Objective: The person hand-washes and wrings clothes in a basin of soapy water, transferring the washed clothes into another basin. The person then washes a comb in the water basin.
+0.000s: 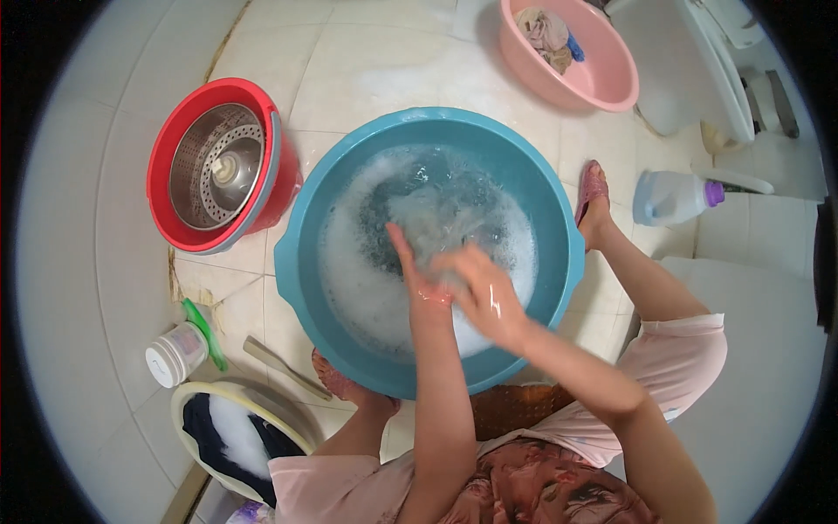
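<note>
A large blue-green basin (307, 166) holds sudsy water, with white foam (367, 306) along its sides. Just in front of my hands, a pale, greyish, cloth-like mass (441, 214) shows blurred at the water. My left hand (421, 275) is over the basin's middle, thumb stretched out, its other fingers hidden. Across its palm and wrist reaches my right hand (484, 288), wet and smeared by motion, with its fingers bent beside the pale mass. Whether either hand grips it I cannot make out.
Left stands a red bucket (161, 192) with a metal spinner basket (196, 166). Below it are a white tub (175, 354), green brush-like item (205, 334) and cream basin (209, 390) of dark, foamy clothes. A pink basin (602, 83) with cloths and a purple-capped bottle (672, 199) lie right.
</note>
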